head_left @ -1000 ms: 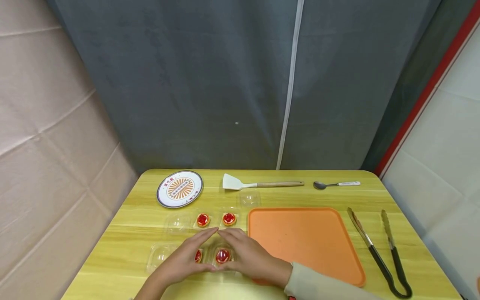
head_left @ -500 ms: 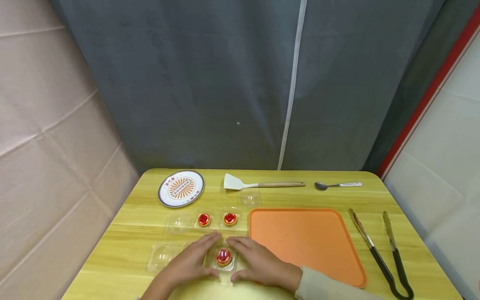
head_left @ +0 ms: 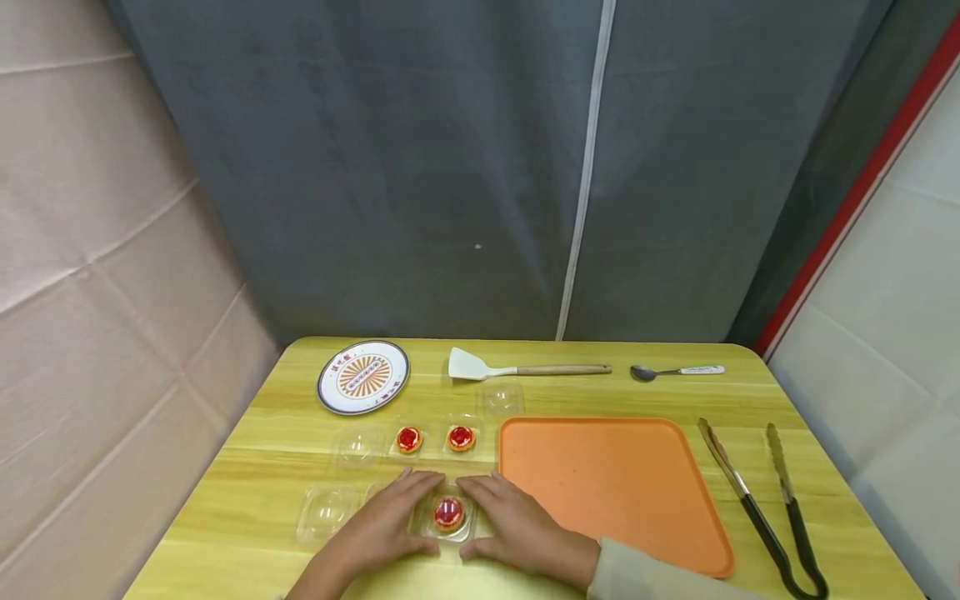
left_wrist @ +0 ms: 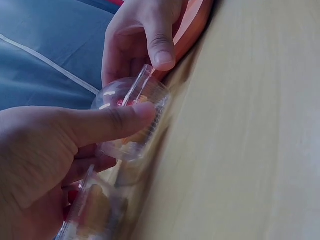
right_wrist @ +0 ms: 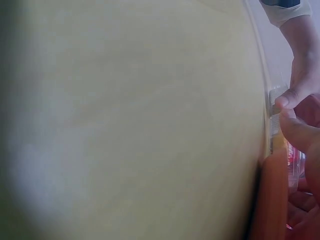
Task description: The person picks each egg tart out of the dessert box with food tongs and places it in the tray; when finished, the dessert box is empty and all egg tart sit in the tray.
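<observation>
A small red-topped tart [head_left: 449, 515] sits inside a clear plastic box [head_left: 467, 533] under a clear domed cover. My left hand [head_left: 382, 529] and right hand [head_left: 521, 525] flank this box, thumbs at its near side, fingertips at its far side, fingers fairly straight. In the left wrist view, the left thumb [left_wrist: 125, 120] overlaps the box [left_wrist: 160, 92], and the right thumb [left_wrist: 162, 55] is right at its corner. A second boxed tart [left_wrist: 95, 210] shows below the left hand there; the hand mostly hides it in the head view. In the right wrist view both thumbs nearly meet.
Behind the hands, two more tarts [head_left: 408, 439] sit in clear boxes with lids folded open. Another open lid [head_left: 326, 512] lies left. Around them are an orange tray [head_left: 615, 492], tongs [head_left: 802, 542], a plate [head_left: 363, 377], a spatula [head_left: 562, 369] and a spoon [head_left: 675, 372].
My hands, fingertips and thumbs nearly together over the box a second ago, have drawn apart to its two sides and slightly nearer me. The box stays put.
</observation>
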The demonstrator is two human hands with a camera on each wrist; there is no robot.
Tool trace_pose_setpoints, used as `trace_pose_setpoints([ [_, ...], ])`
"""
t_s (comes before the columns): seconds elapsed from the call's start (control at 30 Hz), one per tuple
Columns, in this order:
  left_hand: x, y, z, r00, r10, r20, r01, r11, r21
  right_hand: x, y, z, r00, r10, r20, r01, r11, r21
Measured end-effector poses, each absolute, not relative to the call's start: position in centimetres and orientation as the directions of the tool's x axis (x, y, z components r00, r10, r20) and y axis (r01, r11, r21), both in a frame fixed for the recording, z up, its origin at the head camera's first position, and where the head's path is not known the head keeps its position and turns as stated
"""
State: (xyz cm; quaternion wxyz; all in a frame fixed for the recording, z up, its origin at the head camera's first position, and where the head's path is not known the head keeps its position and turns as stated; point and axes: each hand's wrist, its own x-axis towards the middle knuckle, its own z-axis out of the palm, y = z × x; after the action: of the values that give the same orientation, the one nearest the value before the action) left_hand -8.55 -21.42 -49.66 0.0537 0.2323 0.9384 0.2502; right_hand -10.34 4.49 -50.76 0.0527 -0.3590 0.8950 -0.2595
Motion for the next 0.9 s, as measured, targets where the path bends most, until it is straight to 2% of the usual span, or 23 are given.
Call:
trace_pose_setpoints([
  [0.23, -8.49, -21.48, -50.01, -0.881, 0.469, 0.057, 0.431, 0.750, 0.502, -10.50, 4.25, -50.86, -0.744, -0.662, 0.091, -0.607, 0.612, -0.507],
  [0.9, -8.39, -21.46, -50.34, -0.880, 0.463, 0.104, 0.441, 0.719, 0.536, -10.89, 5.06, -50.35, -0.735, -0.675, 0.067, -0.554, 0.540, -0.633],
])
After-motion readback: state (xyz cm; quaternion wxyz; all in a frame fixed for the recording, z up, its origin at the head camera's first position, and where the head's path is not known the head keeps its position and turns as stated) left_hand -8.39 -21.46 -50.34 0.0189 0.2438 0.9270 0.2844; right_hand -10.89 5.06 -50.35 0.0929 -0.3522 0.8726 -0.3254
